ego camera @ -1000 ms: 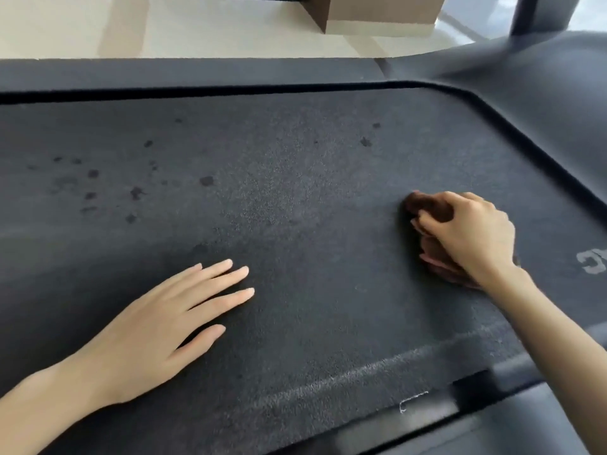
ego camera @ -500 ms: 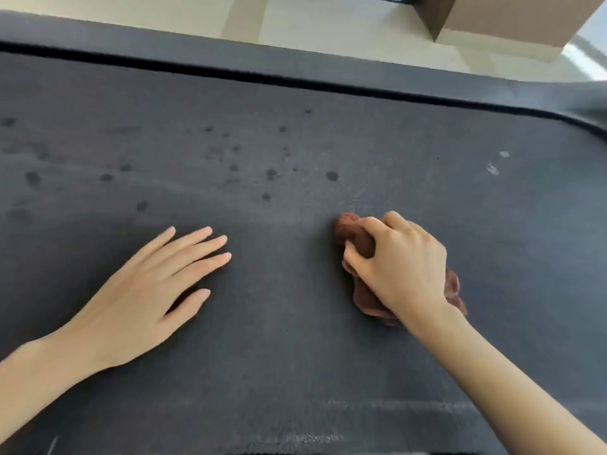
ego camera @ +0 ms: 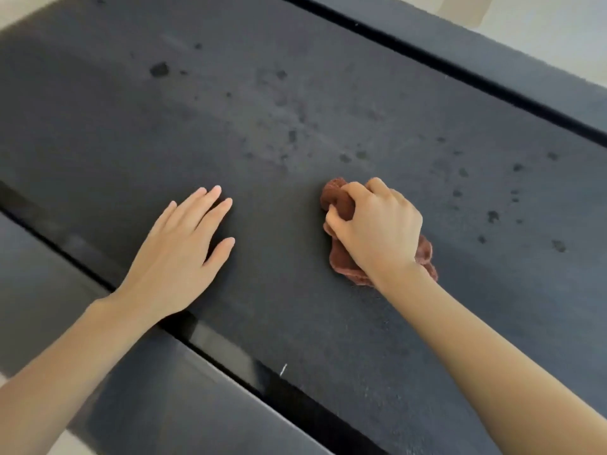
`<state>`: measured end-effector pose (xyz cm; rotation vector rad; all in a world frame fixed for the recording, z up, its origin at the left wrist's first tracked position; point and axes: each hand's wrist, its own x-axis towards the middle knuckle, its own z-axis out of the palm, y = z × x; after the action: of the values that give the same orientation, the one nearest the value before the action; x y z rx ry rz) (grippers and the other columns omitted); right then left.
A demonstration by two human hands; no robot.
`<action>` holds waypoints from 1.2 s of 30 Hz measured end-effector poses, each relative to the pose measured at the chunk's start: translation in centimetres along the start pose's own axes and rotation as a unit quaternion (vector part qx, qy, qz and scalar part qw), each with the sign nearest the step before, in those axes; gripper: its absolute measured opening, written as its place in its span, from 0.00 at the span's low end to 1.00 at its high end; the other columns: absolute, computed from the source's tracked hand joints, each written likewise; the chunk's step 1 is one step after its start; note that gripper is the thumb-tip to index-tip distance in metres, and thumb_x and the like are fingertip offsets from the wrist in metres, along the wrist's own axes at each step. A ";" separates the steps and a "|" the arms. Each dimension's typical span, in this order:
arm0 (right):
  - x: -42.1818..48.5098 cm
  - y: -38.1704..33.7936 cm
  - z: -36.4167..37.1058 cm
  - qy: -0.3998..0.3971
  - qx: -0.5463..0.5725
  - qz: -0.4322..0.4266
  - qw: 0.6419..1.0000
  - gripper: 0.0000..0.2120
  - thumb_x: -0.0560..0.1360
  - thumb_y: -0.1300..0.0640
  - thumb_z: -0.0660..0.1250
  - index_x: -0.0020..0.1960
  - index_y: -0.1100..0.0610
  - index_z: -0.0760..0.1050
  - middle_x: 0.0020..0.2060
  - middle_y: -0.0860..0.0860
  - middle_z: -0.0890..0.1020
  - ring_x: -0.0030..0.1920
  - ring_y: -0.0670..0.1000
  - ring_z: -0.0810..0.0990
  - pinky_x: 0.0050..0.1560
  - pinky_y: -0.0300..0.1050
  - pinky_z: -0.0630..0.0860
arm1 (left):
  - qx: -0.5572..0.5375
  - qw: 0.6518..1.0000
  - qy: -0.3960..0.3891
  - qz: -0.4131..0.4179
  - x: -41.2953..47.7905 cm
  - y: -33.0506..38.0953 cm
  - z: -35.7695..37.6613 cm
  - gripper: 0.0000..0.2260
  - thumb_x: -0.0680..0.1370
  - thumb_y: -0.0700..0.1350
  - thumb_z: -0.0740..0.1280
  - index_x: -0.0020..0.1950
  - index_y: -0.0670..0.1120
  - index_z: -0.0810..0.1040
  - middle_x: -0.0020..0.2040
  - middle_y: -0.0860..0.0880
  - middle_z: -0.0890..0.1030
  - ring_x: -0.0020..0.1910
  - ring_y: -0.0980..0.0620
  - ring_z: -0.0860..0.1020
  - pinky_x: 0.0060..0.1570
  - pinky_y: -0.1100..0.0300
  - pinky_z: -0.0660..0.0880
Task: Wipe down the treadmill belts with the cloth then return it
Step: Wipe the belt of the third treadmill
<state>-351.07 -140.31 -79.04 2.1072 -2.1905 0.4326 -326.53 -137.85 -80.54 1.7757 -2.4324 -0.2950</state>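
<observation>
A dark grey treadmill belt (ego camera: 295,93) fills most of the view, running diagonally. It carries several dark spots across its far and right parts. My right hand (ego camera: 377,228) grips a bunched brown cloth (ego camera: 338,198) and holds it down on the belt at centre right. Part of the cloth sticks out beyond my fingers and below my wrist. My left hand (ego camera: 184,247) lies flat on the belt, fingers straight, to the left of the cloth and apart from it.
A grey side rail (ego camera: 98,372) borders the belt at the lower left, behind a black gap. The other side rail (ego camera: 525,70) runs along the upper right. Pale floor (ego camera: 558,21) shows beyond it.
My right hand has slid the cloth leftward along the belt, closer to my left hand. The view has swung, so the belt now lies diagonally and the near rail shows.
</observation>
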 end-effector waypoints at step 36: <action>17.9 -36.9 -6.0 -0.200 0.112 0.039 0.973 0.12 0.73 0.44 0.66 0.54 0.48 0.79 0.42 0.47 0.76 0.43 0.51 0.77 0.39 0.43 0.71 | -0.089 0.979 -0.177 0.053 4.6 -33.8 -25.3 0.23 0.78 0.52 0.60 0.73 0.49 0.64 0.72 0.54 0.67 0.71 0.55 0.63 0.70 0.59 0.56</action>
<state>-316.49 -156.84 -63.36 2.4108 -2.5544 0.2911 -291.34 -154.43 -63.51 1.6278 -2.6176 -0.8549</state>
